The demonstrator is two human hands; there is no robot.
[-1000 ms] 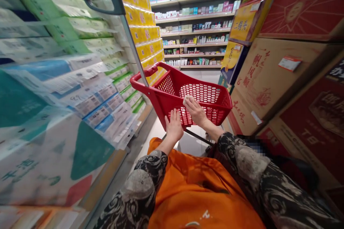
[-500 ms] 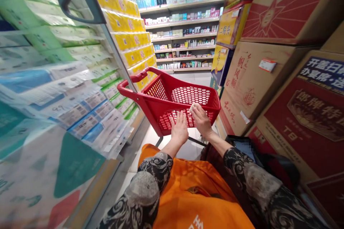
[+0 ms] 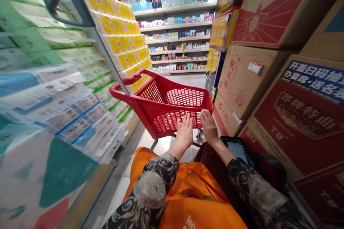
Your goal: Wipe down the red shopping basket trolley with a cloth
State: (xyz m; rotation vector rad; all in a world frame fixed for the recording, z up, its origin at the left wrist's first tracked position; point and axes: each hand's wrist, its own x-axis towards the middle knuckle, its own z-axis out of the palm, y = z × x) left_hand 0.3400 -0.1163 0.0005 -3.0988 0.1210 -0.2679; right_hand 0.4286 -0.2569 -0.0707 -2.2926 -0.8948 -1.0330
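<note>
A red plastic shopping cart (image 3: 172, 103) with perforated sides stands in front of me. My left hand (image 3: 185, 131) is held flat before its near side, fingers stretched out and nothing visible in them. Whether it touches the basket I cannot tell. Near the cart's right-hand corner is my right hand (image 3: 210, 127), its fingers together over a small white wad (image 3: 203, 113), perhaps cloth or tissue, that pokes out at the fingertips. The palm side of this hand is hidden.
Stacked tissue packs (image 3: 118, 35) line the left side, and cartons (image 3: 239, 78) rise on the right. A phone-like screen (image 3: 236, 150) lies by my right forearm. Shelves (image 3: 177, 25) of small goods stand behind the cart. A grey handle (image 3: 67, 3) rises at upper left.
My right hand has moved right along the basket with the white wad. My left hand has shifted slightly right too. The whole view has swung a little, moving the cart leftward in the picture.
</note>
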